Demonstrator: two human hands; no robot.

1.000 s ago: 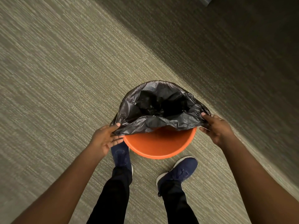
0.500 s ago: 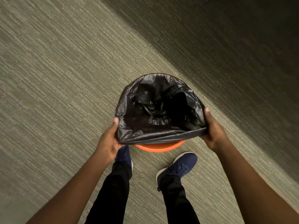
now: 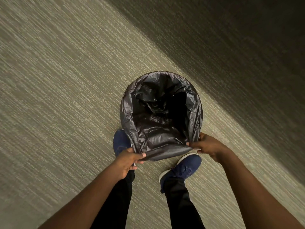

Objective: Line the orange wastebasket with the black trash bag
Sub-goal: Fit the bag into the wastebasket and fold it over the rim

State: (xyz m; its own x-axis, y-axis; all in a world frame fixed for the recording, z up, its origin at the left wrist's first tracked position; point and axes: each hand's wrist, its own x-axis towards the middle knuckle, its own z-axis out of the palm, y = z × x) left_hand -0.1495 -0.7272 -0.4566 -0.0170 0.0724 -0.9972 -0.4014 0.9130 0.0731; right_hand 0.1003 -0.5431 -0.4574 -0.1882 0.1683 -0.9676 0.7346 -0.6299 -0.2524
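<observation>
While the carpet floor (image 3: 66, 96) fills most of the view, striped beige, with a dark shadow band across the upper right, the black trash bag (image 3: 160, 116) sits at centre, mouth spread wide in a rough circle and interior crumpled. Orange wastebasket: none of it shows, bag covers the whole rim area, so cannot confirm seating from this view. Near edge of the bag is pulled taut between both hands. Black trouser legs (image 3: 179, 204) and two navy shoes (image 3: 181, 167) stand just below the bag; the other shoe is partly hidden under its left edge. Left hand (image 3: 128, 160): grip closed, pinching the bag's near-left hem. Right hand (image 3: 209, 147): grip closed, pinching the near-right hem, thumb on top.
</observation>
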